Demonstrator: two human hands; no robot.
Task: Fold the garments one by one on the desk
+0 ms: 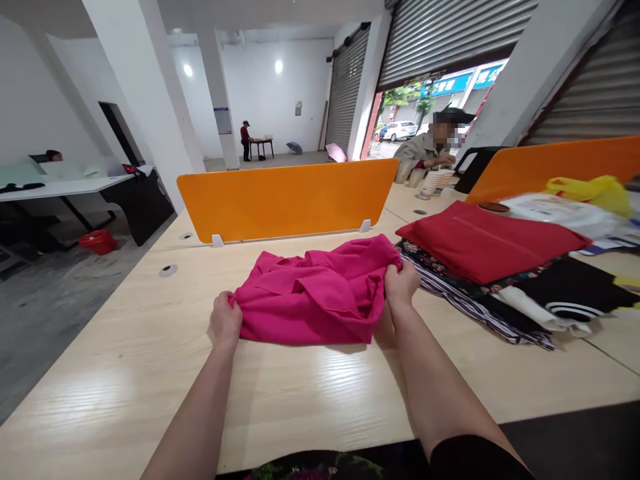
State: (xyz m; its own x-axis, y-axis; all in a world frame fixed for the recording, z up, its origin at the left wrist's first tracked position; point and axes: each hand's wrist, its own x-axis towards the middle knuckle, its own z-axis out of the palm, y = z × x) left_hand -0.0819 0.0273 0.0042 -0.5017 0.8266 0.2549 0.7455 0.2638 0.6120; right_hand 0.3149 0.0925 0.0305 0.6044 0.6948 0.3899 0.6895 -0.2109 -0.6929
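A bright pink garment [315, 300] lies bunched and partly folded on the light wooden table [280, 400]. My left hand [226, 319] pinches its left edge, fingers closed on the cloth. At the opposite side my right hand [401, 283] grips the garment's right edge, which is lifted a little off the tabletop. Creases and a loose flap run across the middle of the cloth. Which kind of garment it is, I cannot tell.
An orange divider [290, 200] stands behind the garment. To the right is a stack of clothes topped by a red garment [490, 240], with a yellow bag [590, 193] beyond. Paper cups [434, 183] stand near a seated person [433, 143] across the table.
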